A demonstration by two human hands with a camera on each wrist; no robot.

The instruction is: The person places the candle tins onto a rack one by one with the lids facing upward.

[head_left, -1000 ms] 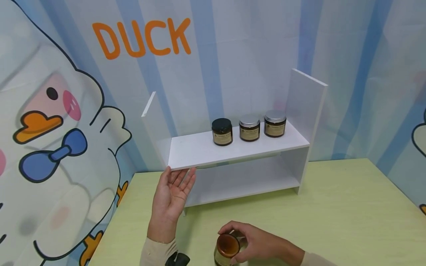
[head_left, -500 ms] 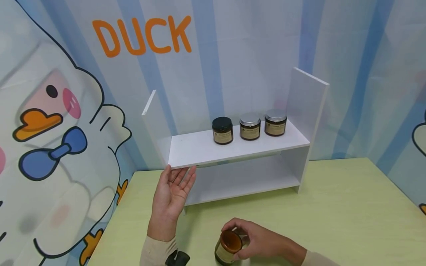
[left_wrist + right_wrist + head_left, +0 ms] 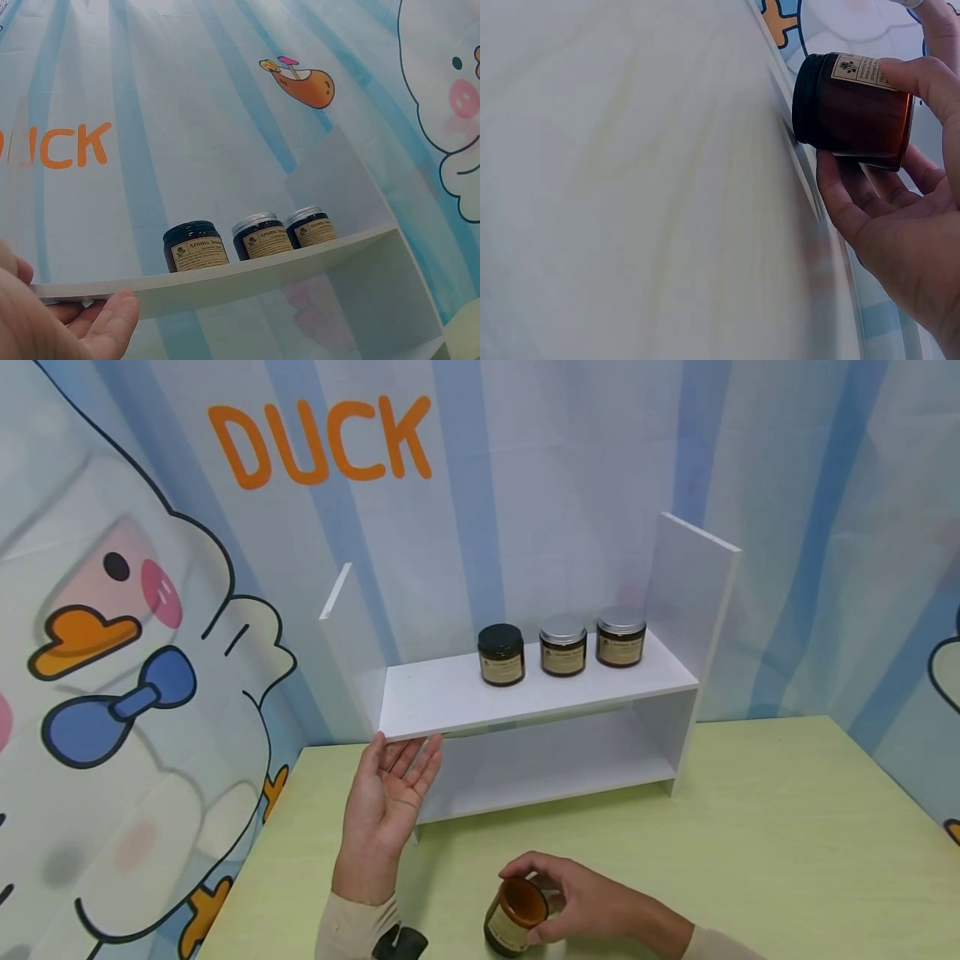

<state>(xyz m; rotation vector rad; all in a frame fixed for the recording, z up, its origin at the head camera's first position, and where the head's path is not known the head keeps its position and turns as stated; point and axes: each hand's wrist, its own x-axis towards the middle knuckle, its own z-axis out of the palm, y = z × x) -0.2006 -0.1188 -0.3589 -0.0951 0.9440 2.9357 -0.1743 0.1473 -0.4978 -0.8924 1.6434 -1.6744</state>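
In the head view my right hand (image 3: 577, 897) grips an amber glass jar (image 3: 506, 935) low over the table, thumb and fingers around its side. The jar is tilted bottom up; its black lid (image 3: 810, 97) points toward the table in the right wrist view. At the left front corner of a white two-tier shelf (image 3: 450, 706), my left hand (image 3: 386, 802) holds the upper board, thumb at its edge and fingers beneath, palm up. On that board stand a black-lidded jar (image 3: 501, 657) and two silver-lidded jars, the middle one (image 3: 562, 647) and the right one (image 3: 620, 639).
The shelf's lower board (image 3: 540, 768) lies under the jars, between side panels, the right one (image 3: 693, 585) rising high. A pale green table (image 3: 787, 827) carries the shelf. Behind hangs a blue-striped cloth (image 3: 570, 485) with a cartoon duck.
My right hand has shifted the jar slightly right and tilted it, so that more of its label shows. The left hand keeps its place at the shelf corner.
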